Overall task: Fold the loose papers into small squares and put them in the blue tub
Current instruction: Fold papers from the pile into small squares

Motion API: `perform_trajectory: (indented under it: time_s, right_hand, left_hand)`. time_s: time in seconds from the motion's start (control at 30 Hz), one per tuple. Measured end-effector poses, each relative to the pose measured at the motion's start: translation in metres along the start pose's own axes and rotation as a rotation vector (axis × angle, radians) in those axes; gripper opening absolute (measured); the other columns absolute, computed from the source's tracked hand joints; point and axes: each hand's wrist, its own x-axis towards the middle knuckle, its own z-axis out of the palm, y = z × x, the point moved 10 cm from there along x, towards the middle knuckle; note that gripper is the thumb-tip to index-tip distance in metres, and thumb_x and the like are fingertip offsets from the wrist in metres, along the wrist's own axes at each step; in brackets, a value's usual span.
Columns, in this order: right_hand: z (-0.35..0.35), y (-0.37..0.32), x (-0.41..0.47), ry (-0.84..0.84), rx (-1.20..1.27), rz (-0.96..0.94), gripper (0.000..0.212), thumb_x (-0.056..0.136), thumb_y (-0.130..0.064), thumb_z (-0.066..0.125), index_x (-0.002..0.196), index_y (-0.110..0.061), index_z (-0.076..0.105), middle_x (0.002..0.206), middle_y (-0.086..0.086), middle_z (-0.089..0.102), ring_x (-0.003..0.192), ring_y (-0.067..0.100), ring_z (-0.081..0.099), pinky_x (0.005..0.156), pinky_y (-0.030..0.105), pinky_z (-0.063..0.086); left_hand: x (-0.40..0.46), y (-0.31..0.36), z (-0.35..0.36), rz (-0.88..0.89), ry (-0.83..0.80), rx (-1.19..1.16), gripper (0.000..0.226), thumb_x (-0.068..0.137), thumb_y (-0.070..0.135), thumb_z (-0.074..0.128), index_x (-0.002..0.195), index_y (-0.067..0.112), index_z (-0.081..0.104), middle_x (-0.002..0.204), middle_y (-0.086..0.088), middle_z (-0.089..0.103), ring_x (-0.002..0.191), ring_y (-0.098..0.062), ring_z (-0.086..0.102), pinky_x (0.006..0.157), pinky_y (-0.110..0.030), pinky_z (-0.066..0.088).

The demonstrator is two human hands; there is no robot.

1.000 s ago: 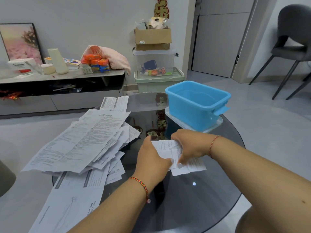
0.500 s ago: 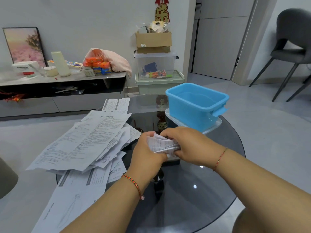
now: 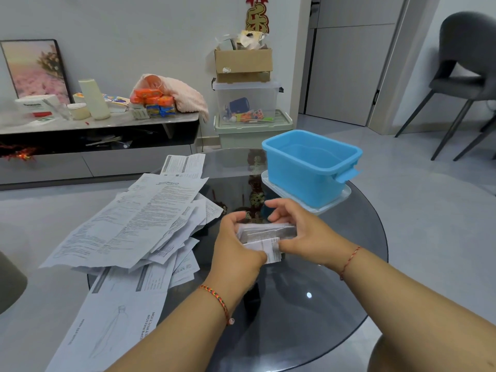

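Observation:
A folded white paper [image 3: 264, 237] with printed text sits between both my hands just above the round glass table [image 3: 308, 318]. My left hand [image 3: 236, 251] grips its left side with thumb and fingers curled around it. My right hand [image 3: 303, 234] holds its right side, fingers bent over the top and thumb under the lower flap. The blue tub [image 3: 311, 167] stands open on a clear lid [image 3: 341, 196] at the table's far right; its inside looks empty. A heap of loose printed papers [image 3: 139, 224] covers the table's left half.
A low sideboard [image 3: 94, 135] with boxes, snack packs and a pink cloth runs along the left wall. Stacked storage bins [image 3: 249, 116] topped by a cardboard box stand behind the table. A grey chair [image 3: 467, 81] is at the far right.
The paper went from a flat sheet pressed on the table to a thick folded bundle lifted between both hands. My hands have drawn closer together around it.

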Motion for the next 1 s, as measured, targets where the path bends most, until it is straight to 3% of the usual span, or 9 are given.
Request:
perform_trajectory:
  time_s: [0.13, 0.23, 0.4, 0.53, 0.63, 0.8, 0.93, 1.0]
  right_hand:
    - [0.013, -0.007, -0.003, -0.022, -0.216, -0.084, 0.062, 0.075, -0.015, 0.07, 0.129, -0.027, 0.042, 0.108, -0.006, 0.045, 0.099, 0.005, 0.049, 0.086, 0.015, 0.043]
    - [0.006, -0.006, -0.002, 0.036, -0.266, -0.078, 0.058, 0.08, -0.016, 0.066, 0.131, -0.026, 0.041, 0.112, -0.009, 0.042, 0.102, 0.005, 0.046, 0.09, 0.016, 0.04]
    - [0.02, -0.006, -0.007, -0.059, -0.333, -0.123, 0.061, 0.084, -0.028, 0.064, 0.137, -0.028, 0.035, 0.125, -0.009, 0.039, 0.112, 0.004, 0.043, 0.097, 0.019, 0.036]
    - [0.012, -0.014, -0.006, 0.005, -0.363, -0.171, 0.033, 0.085, -0.016, 0.062, 0.114, -0.028, 0.054, 0.106, -0.013, 0.049, 0.095, -0.001, 0.048, 0.084, 0.015, 0.04]
    - [0.017, -0.021, -0.009, -0.024, -0.437, -0.201, 0.021, 0.086, -0.02, 0.06, 0.106, -0.026, 0.057, 0.1, -0.011, 0.051, 0.089, 0.004, 0.05, 0.08, 0.022, 0.044]
    - [0.015, -0.022, -0.007, -0.048, -0.61, -0.146, 0.01, 0.089, -0.017, 0.053, 0.095, -0.019, 0.06, 0.092, -0.004, 0.056, 0.084, 0.014, 0.052, 0.078, 0.036, 0.047]
    - [0.015, -0.038, -0.012, -0.028, -0.753, -0.233, 0.015, 0.091, -0.03, 0.053, 0.103, -0.024, 0.06, 0.095, -0.007, 0.058, 0.09, 0.012, 0.049, 0.079, 0.031, 0.044]
    - [0.02, -0.044, -0.013, -0.058, -0.85, -0.237, 0.016, 0.093, -0.026, 0.049, 0.102, -0.02, 0.06, 0.097, -0.002, 0.058, 0.092, 0.018, 0.051, 0.078, 0.031, 0.041]
  left_hand:
    - [-0.003, -0.007, 0.002, 0.002, 0.0, 0.046, 0.048, 0.064, 0.002, 0.079, 0.093, 0.025, 0.049, 0.091, 0.001, 0.062, 0.074, -0.005, 0.059, 0.055, -0.014, 0.046]
    - [0.001, -0.008, -0.005, 0.009, 0.055, 0.06, 0.047, 0.064, 0.004, 0.08, 0.093, 0.025, 0.049, 0.091, 0.002, 0.061, 0.074, -0.004, 0.058, 0.06, -0.017, 0.049]
    - [-0.002, -0.006, -0.011, -0.01, 0.109, 0.063, 0.053, 0.06, 0.0, 0.078, 0.093, 0.025, 0.045, 0.086, 0.001, 0.059, 0.068, -0.007, 0.055, 0.055, -0.02, 0.047]
    - [-0.005, -0.007, -0.019, -0.035, 0.125, 0.05, 0.055, 0.059, 0.007, 0.085, 0.096, 0.027, 0.05, 0.081, 0.003, 0.06, 0.064, -0.009, 0.057, 0.056, -0.025, 0.049]
    - [-0.005, -0.007, -0.014, -0.042, 0.048, 0.059, 0.037, 0.058, 0.01, 0.087, 0.084, 0.024, 0.063, 0.075, 0.002, 0.067, 0.065, -0.01, 0.061, 0.062, -0.033, 0.054]
    - [0.001, -0.009, -0.013, -0.042, -0.011, 0.171, 0.021, 0.072, 0.006, 0.074, 0.078, 0.023, 0.062, 0.071, 0.003, 0.064, 0.064, -0.012, 0.057, 0.058, -0.025, 0.046]
    - [-0.001, -0.002, -0.011, 0.013, -0.024, 0.232, 0.02, 0.073, 0.013, 0.076, 0.078, 0.022, 0.059, 0.07, 0.004, 0.063, 0.057, -0.007, 0.052, 0.048, -0.011, 0.038]
    - [-0.002, 0.001, -0.01, 0.046, -0.007, 0.289, 0.02, 0.072, 0.017, 0.078, 0.077, 0.022, 0.059, 0.069, 0.005, 0.062, 0.057, -0.004, 0.051, 0.047, -0.009, 0.037]
